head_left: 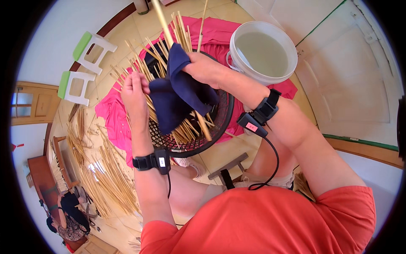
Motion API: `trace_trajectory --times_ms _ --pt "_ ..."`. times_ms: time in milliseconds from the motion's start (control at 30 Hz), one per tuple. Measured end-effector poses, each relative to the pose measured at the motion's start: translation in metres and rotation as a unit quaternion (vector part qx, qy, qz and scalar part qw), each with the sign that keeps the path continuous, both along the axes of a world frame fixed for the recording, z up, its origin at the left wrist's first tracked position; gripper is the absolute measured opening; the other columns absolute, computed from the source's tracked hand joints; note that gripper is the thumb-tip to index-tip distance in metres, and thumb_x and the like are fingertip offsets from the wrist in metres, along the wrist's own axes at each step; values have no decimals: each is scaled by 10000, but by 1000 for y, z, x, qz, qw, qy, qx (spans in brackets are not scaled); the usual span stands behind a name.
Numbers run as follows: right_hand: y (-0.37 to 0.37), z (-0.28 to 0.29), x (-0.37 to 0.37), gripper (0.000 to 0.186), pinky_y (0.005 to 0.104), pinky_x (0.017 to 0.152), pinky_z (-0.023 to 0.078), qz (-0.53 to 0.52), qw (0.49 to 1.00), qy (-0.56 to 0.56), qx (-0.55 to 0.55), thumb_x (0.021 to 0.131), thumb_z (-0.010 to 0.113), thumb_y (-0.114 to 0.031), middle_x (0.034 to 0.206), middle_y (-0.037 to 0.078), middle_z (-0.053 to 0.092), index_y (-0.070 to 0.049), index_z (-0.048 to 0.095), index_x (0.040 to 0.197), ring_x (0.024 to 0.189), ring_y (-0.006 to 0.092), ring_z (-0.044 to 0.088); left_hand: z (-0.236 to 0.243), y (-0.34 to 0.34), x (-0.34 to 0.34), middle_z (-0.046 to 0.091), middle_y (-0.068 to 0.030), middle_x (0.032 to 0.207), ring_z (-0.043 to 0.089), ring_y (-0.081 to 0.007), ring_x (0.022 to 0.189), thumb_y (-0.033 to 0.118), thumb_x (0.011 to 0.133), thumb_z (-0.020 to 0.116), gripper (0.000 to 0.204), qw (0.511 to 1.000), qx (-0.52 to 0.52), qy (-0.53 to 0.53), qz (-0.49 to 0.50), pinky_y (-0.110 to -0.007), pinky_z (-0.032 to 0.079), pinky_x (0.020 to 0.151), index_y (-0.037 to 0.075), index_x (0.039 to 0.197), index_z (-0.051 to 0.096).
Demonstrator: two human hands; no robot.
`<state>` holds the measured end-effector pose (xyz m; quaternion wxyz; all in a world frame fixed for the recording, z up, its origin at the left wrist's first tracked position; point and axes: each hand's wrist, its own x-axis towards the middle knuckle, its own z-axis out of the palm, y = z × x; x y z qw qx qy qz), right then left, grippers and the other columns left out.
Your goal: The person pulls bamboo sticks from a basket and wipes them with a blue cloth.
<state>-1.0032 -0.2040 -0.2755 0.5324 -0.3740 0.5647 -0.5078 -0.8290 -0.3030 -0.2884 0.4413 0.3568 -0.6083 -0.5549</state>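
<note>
Clearly, our right hand (202, 67) is closed firmly on a dark blue cloth (175, 103), which is wrapped around a long stick (162, 19) slanting up above the black mesh basket (231, 101). Our left hand (136, 91) has its fingers curled beside the loose sticks (184, 132) that fill the basket; we cannot tell whether it pinches one. If we loosen the right grip, the stick could slide out of the cloth's fold. Hanging low over the bundle, the cloth may snag on stick ends and drag some out. Rough ends could also prick our bare left fingers. Our right forearm passes near the white bucket (264, 77), so a careless swing of the elbow might slop its water (268, 53) onto the pink sheet (112, 110).
</note>
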Motion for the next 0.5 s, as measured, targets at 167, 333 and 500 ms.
trace_trajectory --times_ms 167,333,500 --pt "7 -8 12 251 250 712 456 183 980 60 47 873 485 -192 907 37 583 -2 543 1025 792 99 539 2 6 -15 560 -28 850 431 -37 572 261 926 436 344 992 109 44 -41 -154 314 450 2 1140 514" --pt "8 -19 27 332 277 659 453 225 973 44 37 865 478 -291 828 58 598 -9 557 1022 723 119 549 -2 4 -9 553 -24 690 397 -26 495 245 942 391 264 984 133 83 -86 -158 302 427 25 926 537" --pt "11 -26 33 307 285 677 453 277 958 57 41 864 476 -262 840 67 600 -5 561 1009 743 121 545 5 -19 10 526 -35 629 397 -36 467 184 894 492 195 982 128 138 30 -177 286 384 12 804 515"
